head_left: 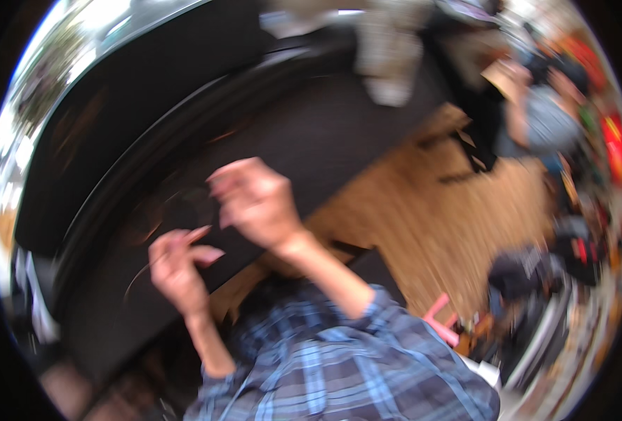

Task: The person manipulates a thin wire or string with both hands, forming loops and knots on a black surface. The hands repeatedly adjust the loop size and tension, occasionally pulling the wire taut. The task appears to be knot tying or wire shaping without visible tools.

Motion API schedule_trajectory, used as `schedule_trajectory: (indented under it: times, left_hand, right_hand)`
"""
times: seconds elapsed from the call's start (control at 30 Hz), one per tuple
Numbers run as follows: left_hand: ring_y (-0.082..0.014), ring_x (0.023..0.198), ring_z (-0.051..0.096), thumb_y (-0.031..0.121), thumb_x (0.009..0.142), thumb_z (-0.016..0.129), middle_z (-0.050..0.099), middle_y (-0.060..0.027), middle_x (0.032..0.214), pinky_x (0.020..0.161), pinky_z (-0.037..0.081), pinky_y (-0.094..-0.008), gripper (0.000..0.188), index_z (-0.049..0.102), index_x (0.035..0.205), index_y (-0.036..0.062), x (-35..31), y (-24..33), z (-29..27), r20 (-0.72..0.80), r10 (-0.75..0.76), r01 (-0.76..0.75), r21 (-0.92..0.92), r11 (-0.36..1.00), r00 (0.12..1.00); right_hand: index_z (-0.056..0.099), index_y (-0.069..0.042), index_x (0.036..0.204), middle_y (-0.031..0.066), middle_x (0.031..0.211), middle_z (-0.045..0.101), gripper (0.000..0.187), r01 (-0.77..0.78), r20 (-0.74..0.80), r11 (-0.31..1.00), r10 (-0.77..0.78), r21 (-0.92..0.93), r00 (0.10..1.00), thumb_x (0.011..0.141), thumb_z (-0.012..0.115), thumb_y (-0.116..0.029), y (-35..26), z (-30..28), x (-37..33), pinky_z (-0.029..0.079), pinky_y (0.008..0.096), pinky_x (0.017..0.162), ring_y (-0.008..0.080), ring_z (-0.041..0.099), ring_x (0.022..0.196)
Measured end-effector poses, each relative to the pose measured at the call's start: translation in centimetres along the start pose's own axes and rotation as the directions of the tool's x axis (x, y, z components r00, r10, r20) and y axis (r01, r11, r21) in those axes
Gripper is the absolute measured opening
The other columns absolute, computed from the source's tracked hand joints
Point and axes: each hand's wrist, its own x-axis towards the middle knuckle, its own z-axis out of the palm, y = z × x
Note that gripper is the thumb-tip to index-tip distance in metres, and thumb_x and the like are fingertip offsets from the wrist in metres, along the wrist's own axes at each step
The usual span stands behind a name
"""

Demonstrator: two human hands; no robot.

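Observation:
The whole picture is smeared by motion. My left hand (176, 272) hovers above a black table (311, 133), its fingers curled and its thumb and index finger a little apart. By its outer edge runs a thin curved strand (136, 280), perhaps a wire or thread; whether the hand grips it is unclear. Further right and higher, my right hand (258, 203) is also over the table, with fingers bent in towards the thumb. Anything between those fingertips is too small and blurred to name. The two hands are close together but apart.
A long black panel (163, 91) rises along the table's far side. Whitish cloth-like shapes (391, 59) are at the far edge. Wooden floor (423, 203) shows to the right, with a pink object (443, 323) near my side. Another person (542, 119) is at the upper right.

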Motion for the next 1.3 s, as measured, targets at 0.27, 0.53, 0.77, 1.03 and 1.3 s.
schedule_trajectory:
  times: [0.27, 0.53, 0.77, 1.03, 1.3]
  left_hand:
    - [-0.0208, 0.065, 0.074, 0.019, 0.108, 0.051, 0.075, -0.0209, 0.098, 0.056, 0.058, -0.0267, 0.019, 0.052, 0.108, -0.0002, -0.2, 0.5, -0.5, 0.114, -0.018, 0.045, -0.242, 0.969, 0.993]
    - [-0.0249, 0.064, 0.074, 0.016, 0.107, 0.052, 0.074, -0.0252, 0.096, 0.058, 0.059, -0.0297, 0.016, 0.053, 0.106, -0.0005, 0.1, 0.3, -0.5, 0.188, -0.062, 0.087, -0.133, 0.987, 0.98]
    - [-0.0248, 0.063, 0.074, 0.017, 0.108, 0.051, 0.074, -0.0258, 0.097, 0.059, 0.059, -0.0298, 0.017, 0.052, 0.106, -0.0002, 0.3, 0.6, -0.4, 0.185, -0.052, 0.083, -0.166, 0.983, 0.981]
    - [-0.0228, 0.064, 0.073, 0.015, 0.108, 0.052, 0.075, -0.0237, 0.098, 0.06, 0.058, -0.0279, 0.015, 0.053, 0.106, 0.0, 0.2, 0.4, -0.7, 0.228, -0.027, 0.076, -0.211, 0.974, 0.973]
    - [-0.0176, 0.06, 0.07, 0.015, 0.108, 0.051, 0.075, -0.0205, 0.094, 0.059, 0.056, -0.0266, 0.015, 0.053, 0.105, 0.0004, -0.5, 0.1, -0.5, 0.085, -0.076, 0.083, -0.082, 0.993, 0.993]
  right_hand:
    - [0.063, 0.0, 0.118, 0.008, 0.092, 0.073, 0.02, -0.06, 0.176, 0.993, 0.077, -0.099, 0.981, 0.105, 0.059, -0.014, -0.6, 0.0, -0.3, 0.046, 0.0191, 0.052, 0.0082, 0.067, 0.063]
    - [0.072, -0.001, 0.099, 0.0076, 0.086, 0.07, 0.015, 0.177, 0.167, 0.949, -0.136, -0.261, 0.976, 0.086, 0.079, -0.001, 0.4, 0.0, -0.3, 0.052, 0.0212, 0.056, 0.011, 0.07, 0.066]
    - [0.069, 0.005, 0.101, 0.0117, 0.084, 0.072, 0.01, -0.099, 0.112, 0.995, 0.097, 0.009, 0.989, 0.093, 0.072, 0.001, 0.0, -0.5, -0.4, 0.058, 0.0248, 0.062, 0.0157, 0.072, 0.07]
    - [0.069, 0.003, 0.103, 0.011, 0.081, 0.073, 0.013, -0.23, 0.257, 0.954, 0.177, 0.193, 0.95, 0.092, 0.074, -0.001, -0.3, -1.6, 0.3, 0.053, 0.0212, 0.053, 0.0149, 0.072, 0.066]
    - [0.075, -0.003, 0.091, 0.0084, 0.08, 0.071, 0.009, 0.047, 0.215, 0.973, 0.003, -0.227, 0.977, 0.091, 0.077, -0.011, -0.6, -0.3, -0.5, 0.054, 0.0259, 0.053, 0.0104, 0.068, 0.062]
